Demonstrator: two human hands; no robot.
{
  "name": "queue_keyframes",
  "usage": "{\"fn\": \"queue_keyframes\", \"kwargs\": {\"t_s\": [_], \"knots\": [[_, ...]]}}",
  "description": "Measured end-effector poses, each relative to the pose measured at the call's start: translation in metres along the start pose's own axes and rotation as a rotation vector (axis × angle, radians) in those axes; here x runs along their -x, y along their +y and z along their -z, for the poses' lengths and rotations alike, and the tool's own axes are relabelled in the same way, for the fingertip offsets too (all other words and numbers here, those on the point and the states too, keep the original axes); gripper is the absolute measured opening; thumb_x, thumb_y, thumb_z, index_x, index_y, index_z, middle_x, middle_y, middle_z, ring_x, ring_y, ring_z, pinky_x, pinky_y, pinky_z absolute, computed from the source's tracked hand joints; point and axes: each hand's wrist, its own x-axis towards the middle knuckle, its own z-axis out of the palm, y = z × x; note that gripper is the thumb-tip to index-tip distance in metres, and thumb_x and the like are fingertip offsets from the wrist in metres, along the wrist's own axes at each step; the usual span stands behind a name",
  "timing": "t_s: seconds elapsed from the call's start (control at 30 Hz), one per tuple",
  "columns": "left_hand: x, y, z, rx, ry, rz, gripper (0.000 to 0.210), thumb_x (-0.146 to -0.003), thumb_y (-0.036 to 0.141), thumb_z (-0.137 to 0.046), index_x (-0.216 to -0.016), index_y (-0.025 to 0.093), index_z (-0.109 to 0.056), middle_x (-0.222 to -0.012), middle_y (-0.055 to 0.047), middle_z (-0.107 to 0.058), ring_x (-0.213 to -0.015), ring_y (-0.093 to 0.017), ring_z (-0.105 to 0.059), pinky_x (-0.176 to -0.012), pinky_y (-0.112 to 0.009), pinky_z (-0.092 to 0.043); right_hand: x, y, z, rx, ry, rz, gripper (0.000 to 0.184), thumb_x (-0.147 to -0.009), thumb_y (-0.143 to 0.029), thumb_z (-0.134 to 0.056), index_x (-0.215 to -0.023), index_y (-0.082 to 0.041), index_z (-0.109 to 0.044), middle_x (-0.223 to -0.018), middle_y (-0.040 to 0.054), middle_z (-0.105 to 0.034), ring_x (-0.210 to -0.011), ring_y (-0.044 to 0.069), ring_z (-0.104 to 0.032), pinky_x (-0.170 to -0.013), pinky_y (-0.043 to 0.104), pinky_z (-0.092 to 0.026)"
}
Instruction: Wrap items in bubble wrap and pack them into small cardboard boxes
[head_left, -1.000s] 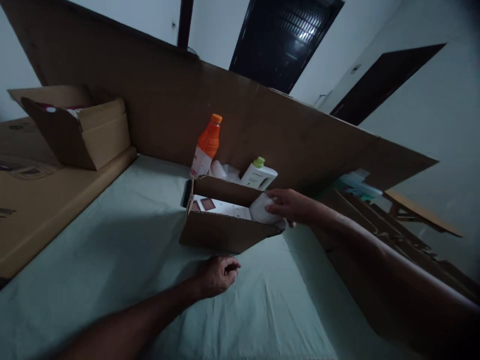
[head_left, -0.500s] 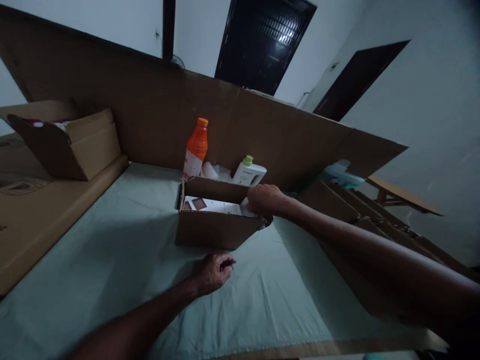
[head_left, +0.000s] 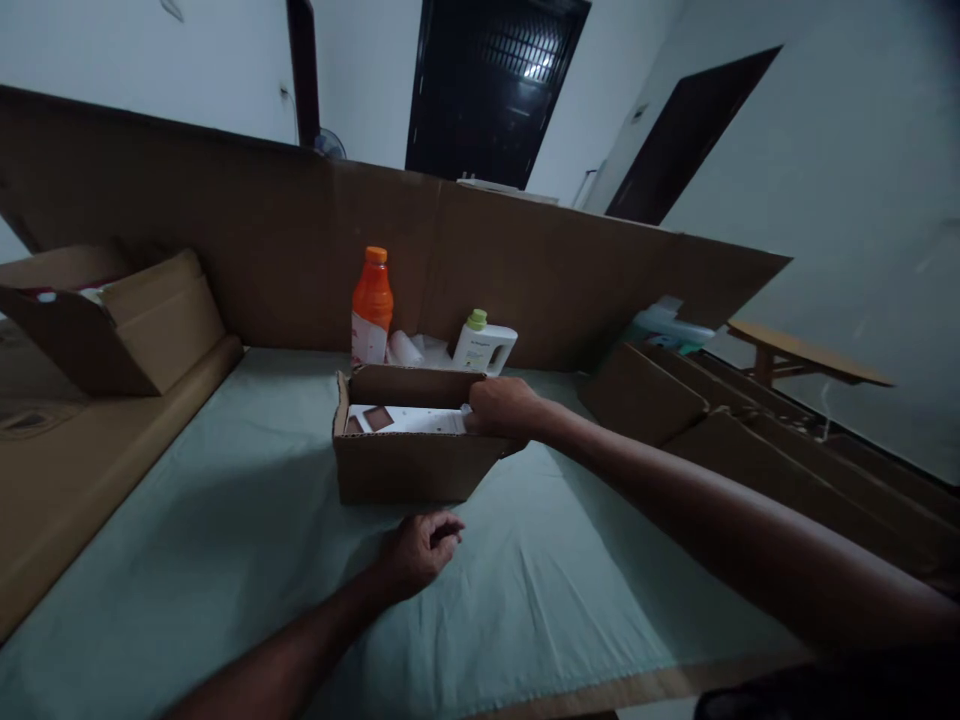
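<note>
A small open-topped cardboard box (head_left: 412,470) stands on the pale green cloth (head_left: 247,560). Inside it lies a white item (head_left: 427,421) with brown squares at its left end; its lower part is hidden. My right hand (head_left: 501,407) is closed at the box's right end, its fingers dipping inside the rim beside a whitish bit. What those fingers grip is hidden. In front of the box, my left hand (head_left: 425,545) rests on the cloth with fingers loosely curled and nothing visible in them.
Behind the box stand an orange bottle (head_left: 373,305), a clear plastic item (head_left: 409,349) and a white jug with a green cap (head_left: 484,345). A cardboard panel (head_left: 525,240) rises behind them. Larger cardboard boxes flank the cloth, one on the left (head_left: 169,325) and one on the right (head_left: 645,395).
The view has shifted, so the scene sits slightly further left. My right hand stays at the box's right end, and my left hand stays curled on the cloth.
</note>
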Motion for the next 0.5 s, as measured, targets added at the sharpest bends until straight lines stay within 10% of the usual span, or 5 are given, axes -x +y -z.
{"fn": "queue_keyframes", "kwargs": {"t_s": [0.13, 0.27, 0.43, 0.5], "knots": [[0.014, 0.019, 0.008, -0.06, 0.009, 0.022, 0.031, -0.078, 0.031, -0.06, -0.099, 0.013, -0.073, -0.095, -0.011, -0.076, -0.09, -0.025, -0.069, -0.082, -0.034, -0.053, 0.048, 0.026, 0.002, -0.086, 0.21, -0.049, 0.037, -0.094, -0.037, -0.046, -0.095, -0.016, -0.077, -0.092, 0.0127, -0.076, -0.087, 0.025, -0.071, -0.071, 0.029, -0.046], [0.062, 0.03, 0.046, -0.163, 0.071, 0.128, 0.027, -0.083, 0.041, -0.062, -0.092, 0.02, -0.075, -0.088, -0.006, -0.076, -0.082, -0.024, -0.068, -0.075, -0.033, -0.053, 0.091, 0.065, -0.047, -0.442, 0.42, -0.059, 0.033, -0.091, -0.036, -0.048, -0.076, -0.019, -0.072, -0.066, 0.0028, -0.068, -0.061, 0.016, -0.061, -0.059, 0.026, -0.038], [0.098, 0.025, 0.099, -0.059, 0.759, 0.189, 0.061, -0.076, 0.052, -0.07, -0.128, 0.022, -0.059, -0.118, -0.011, -0.07, -0.11, -0.03, -0.065, -0.093, -0.04, -0.052, 0.077, 0.059, -0.137, -0.87, 0.368, 0.06, 0.038, -0.087, -0.043, -0.057, -0.113, -0.017, -0.068, -0.097, 0.0085, -0.075, -0.079, 0.02, -0.068, -0.069, 0.03, -0.049], [0.084, 0.027, 0.102, -0.039, 0.793, 0.079, 0.079, -0.077, 0.047, -0.072, -0.146, 0.024, -0.041, -0.141, -0.012, -0.057, -0.129, -0.03, -0.055, -0.104, -0.041, -0.047, 0.055, 0.037, -0.155, -0.979, 0.405, 0.137, 0.05, -0.085, -0.043, -0.061, -0.127, -0.016, -0.059, -0.115, 0.013, -0.071, -0.095, 0.024, -0.068, -0.077, 0.033, -0.052]]}}
